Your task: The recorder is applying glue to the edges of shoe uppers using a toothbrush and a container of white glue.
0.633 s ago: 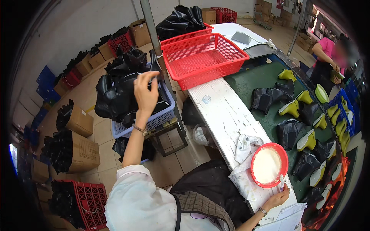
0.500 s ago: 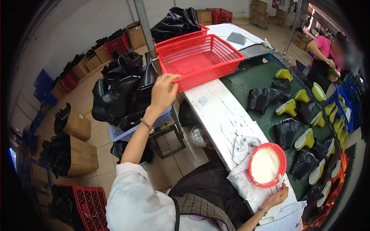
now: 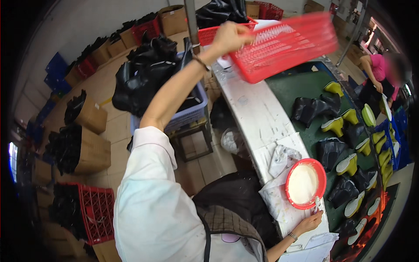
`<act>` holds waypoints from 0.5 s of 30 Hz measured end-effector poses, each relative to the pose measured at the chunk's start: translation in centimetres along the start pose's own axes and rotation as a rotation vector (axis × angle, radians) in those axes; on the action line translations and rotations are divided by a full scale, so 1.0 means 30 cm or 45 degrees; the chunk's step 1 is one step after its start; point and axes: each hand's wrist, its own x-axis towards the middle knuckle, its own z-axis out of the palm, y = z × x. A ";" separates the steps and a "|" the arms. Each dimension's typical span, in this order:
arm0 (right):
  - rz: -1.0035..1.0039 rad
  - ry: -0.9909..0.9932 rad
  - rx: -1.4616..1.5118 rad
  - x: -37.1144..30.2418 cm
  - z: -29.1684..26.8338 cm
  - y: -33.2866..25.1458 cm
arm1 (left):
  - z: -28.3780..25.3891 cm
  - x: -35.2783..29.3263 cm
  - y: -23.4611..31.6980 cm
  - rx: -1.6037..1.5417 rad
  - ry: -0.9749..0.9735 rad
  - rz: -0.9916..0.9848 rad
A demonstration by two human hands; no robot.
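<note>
My left hand (image 3: 231, 38) grips the near left end of a red plastic basket (image 3: 286, 50), which is tilted and raised above the far end of the white bench (image 3: 257, 111). The basket is smeared by motion and looks empty. Low on the right, my right hand (image 3: 308, 222) is closed around a small brush (image 3: 317, 203) at the near rim of a red bowl (image 3: 324, 179). Thick white liquid (image 3: 302, 183) fills much of the bowl. Beneath and beside the bowl lies a stained white cloth (image 3: 275, 198).
Black boot uppers and yellow-white soles (image 3: 347, 163) cover a green conveyor (image 3: 279, 91) to the right. A blue-grey basket (image 3: 187, 114) heaped with black boots (image 3: 146, 76) stands left. Another red basket (image 3: 207, 36) sits behind. A co-worker in pink (image 3: 377, 65) handles a sole at far right.
My left hand has lifted the red basket off the bench and swung it up and right, tilting it. My right hand stays by the bowl. The view has shifted slightly.
</note>
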 end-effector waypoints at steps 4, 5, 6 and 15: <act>0.082 -0.070 0.114 0.018 -0.008 0.003 | -0.325 -0.139 0.317 -0.982 0.029 -0.185; 0.070 -0.062 0.165 0.022 0.001 0.000 | -0.437 -0.151 0.303 -1.219 -0.107 -0.137; 0.068 -0.019 0.173 0.028 -0.008 0.014 | -0.462 -0.249 0.251 -1.244 -0.127 -0.164; -0.049 -0.103 0.132 0.031 0.013 0.003 | -1.352 -1.449 0.466 -0.720 1.382 -0.074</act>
